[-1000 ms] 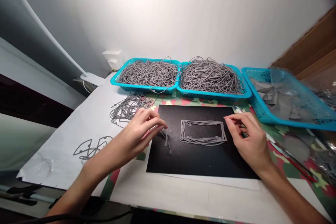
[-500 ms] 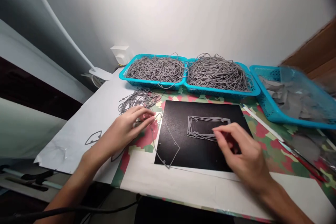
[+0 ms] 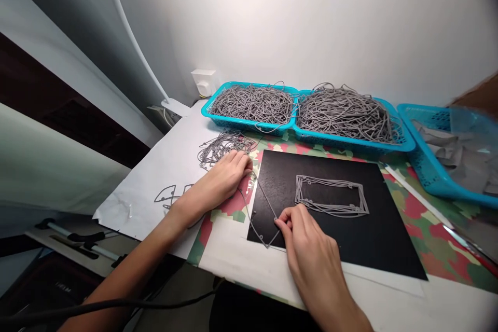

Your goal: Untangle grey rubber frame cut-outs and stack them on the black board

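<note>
A thin grey gasket point(image 3: 266, 194) with small looped tabs stretches between my hands, over the left edge of a black board point(image 3: 311, 249). My right hand point(image 3: 307, 244) pinches its right corner between thumb and forefinger. At its upper end my left hand point(image 3: 229, 176) is closed, fingers curled round that end; the fingertips are partly hidden. Just behind the left hand lies a loose tangle of gaskets point(image 3: 221, 145). A stack of similar gaskets point(image 3: 330, 208), laid as a rectangle, rests on the board beyond my right hand.
Two blue baskets point(image 3: 249, 123) heaped with grey gaskets stand along the wall. Another blue basket point(image 3: 431, 166) at right holds grey flat pieces and clear plastic. A white strip point(image 3: 416, 194) and a red-handled tool point(image 3: 482, 257) lie right of the board. A lamp base point(image 3: 177, 108) stands back left.
My right hand has moved left from the stacked gaskets and taken hold of the gasket's right corner. The left hand has turned and curled inward near the tangle. The view has shifted left.
</note>
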Demonstrator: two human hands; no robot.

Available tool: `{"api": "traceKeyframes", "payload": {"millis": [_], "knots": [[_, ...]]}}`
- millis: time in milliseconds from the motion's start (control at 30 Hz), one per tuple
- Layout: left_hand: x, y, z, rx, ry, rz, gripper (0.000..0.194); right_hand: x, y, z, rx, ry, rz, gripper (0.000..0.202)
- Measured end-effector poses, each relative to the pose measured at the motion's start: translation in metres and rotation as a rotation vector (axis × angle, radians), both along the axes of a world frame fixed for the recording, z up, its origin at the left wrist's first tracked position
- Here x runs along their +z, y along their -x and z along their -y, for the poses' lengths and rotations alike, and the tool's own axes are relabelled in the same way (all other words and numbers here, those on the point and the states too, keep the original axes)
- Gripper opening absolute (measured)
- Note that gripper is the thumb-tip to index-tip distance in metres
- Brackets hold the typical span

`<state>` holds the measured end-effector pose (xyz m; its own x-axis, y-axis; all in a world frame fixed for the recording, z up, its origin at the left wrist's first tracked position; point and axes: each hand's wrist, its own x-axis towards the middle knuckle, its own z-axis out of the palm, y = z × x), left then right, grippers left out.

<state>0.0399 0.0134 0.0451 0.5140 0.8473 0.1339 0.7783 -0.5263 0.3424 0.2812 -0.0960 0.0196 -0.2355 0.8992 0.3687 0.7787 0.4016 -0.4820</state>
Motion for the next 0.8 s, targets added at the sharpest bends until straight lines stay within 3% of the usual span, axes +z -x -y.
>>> {"api": "traceKeyframes", "payload": {"millis": [100,200,333,533,800], "knots": [[0.012,-0.006,0.017,0.036,0.057,0.059,0.03,0.007,-0.016,0.007,0.027,0.081,-0.074,0.029],[0.029,-0.018,0.036,0.047,0.28,0.229,0.023,0.011,-0.045,0.018,0.034,0.303,-0.25,0.024],[0.038,-0.04,0.048,-0.049,0.424,0.349,0.022,0.014,-0.094,0.024,-0.078,0.504,-0.482,0.028],[0.022,-0.069,0.047,-0.04,0.771,0.493,0.031,0.028,-0.141,0.011,-0.133,0.551,-0.391,0.034],[0.0,-0.062,0.04,0.036,0.684,0.489,0.038,0.02,-0.139,-0.003,-0.057,0.481,-0.284,0.023]]}}
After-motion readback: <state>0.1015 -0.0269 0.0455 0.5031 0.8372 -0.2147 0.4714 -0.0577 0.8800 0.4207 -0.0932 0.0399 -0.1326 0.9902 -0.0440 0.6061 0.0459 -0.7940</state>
